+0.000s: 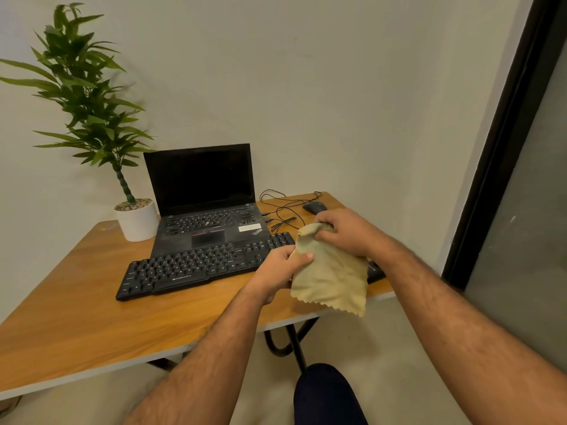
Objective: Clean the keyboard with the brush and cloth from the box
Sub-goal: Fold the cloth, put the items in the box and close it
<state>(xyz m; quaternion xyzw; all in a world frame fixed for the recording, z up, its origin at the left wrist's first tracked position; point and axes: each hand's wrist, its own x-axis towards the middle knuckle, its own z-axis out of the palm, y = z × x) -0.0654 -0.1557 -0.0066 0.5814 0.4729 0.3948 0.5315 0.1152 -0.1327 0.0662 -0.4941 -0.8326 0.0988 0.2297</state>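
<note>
A black external keyboard [196,268] lies slanted on the wooden table [92,317], in front of an open laptop. Both hands hold a tan cloth [333,277] with a zigzag edge above the keyboard's right end. My left hand [280,268] pinches the cloth's left edge with thumb on top. My right hand [345,231] grips the bunched top of the cloth. The cloth hangs down past the table's front edge and hides the keyboard's right end. No brush or box shows in the head view.
A black laptop [205,197] with a dark screen stands behind the keyboard. A potted plant [136,220] sits at the back left. A black mouse [314,207] and loose cables [282,207] lie at the back right. My knee [325,394] is below the table edge.
</note>
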